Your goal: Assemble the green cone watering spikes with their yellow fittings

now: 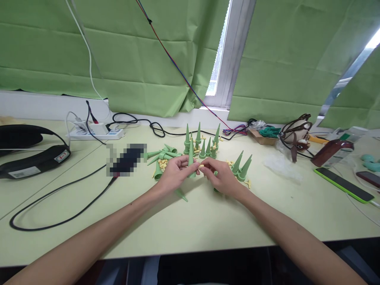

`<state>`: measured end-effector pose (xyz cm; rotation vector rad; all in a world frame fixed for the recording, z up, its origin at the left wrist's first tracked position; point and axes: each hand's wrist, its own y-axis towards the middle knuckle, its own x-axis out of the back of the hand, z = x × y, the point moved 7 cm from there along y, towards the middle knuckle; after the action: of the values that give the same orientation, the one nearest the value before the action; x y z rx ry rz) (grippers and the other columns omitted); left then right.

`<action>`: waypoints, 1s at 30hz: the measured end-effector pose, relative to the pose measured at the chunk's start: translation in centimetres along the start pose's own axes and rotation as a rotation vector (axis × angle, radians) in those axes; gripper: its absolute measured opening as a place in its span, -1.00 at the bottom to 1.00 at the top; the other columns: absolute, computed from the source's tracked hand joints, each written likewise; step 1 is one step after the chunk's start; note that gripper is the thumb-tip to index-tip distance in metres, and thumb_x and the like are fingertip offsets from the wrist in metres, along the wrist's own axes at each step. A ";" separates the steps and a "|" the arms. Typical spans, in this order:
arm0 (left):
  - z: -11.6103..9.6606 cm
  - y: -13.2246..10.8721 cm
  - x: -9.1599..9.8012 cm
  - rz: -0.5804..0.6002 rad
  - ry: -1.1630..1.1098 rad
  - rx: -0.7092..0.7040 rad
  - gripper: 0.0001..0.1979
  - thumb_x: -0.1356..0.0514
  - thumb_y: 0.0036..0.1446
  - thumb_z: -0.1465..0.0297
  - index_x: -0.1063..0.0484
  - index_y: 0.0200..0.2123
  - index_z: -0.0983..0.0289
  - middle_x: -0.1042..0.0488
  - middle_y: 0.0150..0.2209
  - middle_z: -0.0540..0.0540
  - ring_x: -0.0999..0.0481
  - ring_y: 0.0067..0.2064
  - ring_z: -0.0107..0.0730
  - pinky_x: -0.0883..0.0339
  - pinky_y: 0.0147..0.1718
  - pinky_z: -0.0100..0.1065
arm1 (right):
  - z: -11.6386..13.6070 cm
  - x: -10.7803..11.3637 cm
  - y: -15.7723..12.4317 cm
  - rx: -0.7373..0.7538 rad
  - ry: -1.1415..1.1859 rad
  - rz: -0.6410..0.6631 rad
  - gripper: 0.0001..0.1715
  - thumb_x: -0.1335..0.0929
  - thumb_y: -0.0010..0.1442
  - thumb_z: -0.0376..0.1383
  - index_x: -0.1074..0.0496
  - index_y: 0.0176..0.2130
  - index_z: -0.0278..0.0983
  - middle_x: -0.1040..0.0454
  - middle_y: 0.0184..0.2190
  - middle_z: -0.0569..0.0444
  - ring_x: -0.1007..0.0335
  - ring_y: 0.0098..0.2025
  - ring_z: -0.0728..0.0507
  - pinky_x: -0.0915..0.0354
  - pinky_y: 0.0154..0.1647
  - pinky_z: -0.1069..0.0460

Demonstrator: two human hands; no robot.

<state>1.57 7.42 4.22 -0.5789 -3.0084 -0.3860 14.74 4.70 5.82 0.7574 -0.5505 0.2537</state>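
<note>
Near the middle of the table, my left hand [176, 172] holds a green cone [190, 160] upright, its tip pointing up. The fingers of my right hand [218, 174] pinch a small yellow piece [201, 166] against the cone's right side. Behind both hands stand several green cones [198, 138], with yellow pieces among them. Loose green cones [166, 153] lie in a pile to the left, beside small yellow pieces [162, 164]. Two more cones [244, 170] stand just right of my right hand.
A power strip [97, 134] and a black headset-like device [35, 162] are at the left, with a black cable [56, 228] looping forward. At the right are a green-edged phone [344, 185], a dark red bottle [332, 152] and clear plastic [282, 168].
</note>
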 end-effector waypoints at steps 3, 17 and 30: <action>-0.1 0.0 -0.1 -0.005 0.013 0.013 -0.71 -0.29 0.11 0.17 -0.50 -0.32 0.32 -0.56 -0.42 0.07 -0.54 -0.33 -0.37 -0.38 -0.32 -0.42 | -0.3 0.0 0.0 -0.020 -0.027 0.000 -0.69 -0.21 0.40 -0.22 -0.40 -0.33 -0.25 -0.32 -0.54 0.17 -0.12 -0.54 0.00 -0.14 -0.43 0.08; 0.0 -0.1 0.2 -0.070 0.015 0.076 -0.71 -0.30 0.09 0.15 -0.50 -0.34 0.29 -0.57 -0.42 0.06 -0.38 -0.57 -0.52 -0.08 -0.67 -0.45 | -0.2 0.2 -0.1 -0.011 0.019 -0.061 -0.85 -0.25 0.36 -0.21 -0.33 -0.15 -0.23 -0.48 -0.42 0.09 -0.31 -0.45 -0.03 -0.19 -0.47 0.08; 0.0 -0.2 0.2 -0.067 0.056 0.067 -0.71 -0.29 0.10 0.16 -0.50 -0.33 0.29 -0.57 -0.36 0.08 -0.39 -0.55 -0.53 -0.11 -0.65 -0.47 | -0.4 0.2 -0.1 -0.015 -0.022 -0.039 -0.75 -0.21 0.39 -0.22 -0.37 -0.29 -0.24 -0.37 -0.51 0.15 -0.12 -0.55 0.00 -0.13 -0.47 0.07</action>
<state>1.33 7.31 4.16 -0.4548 -2.9796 -0.2984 15.09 4.88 5.65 0.7566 -0.5567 0.2049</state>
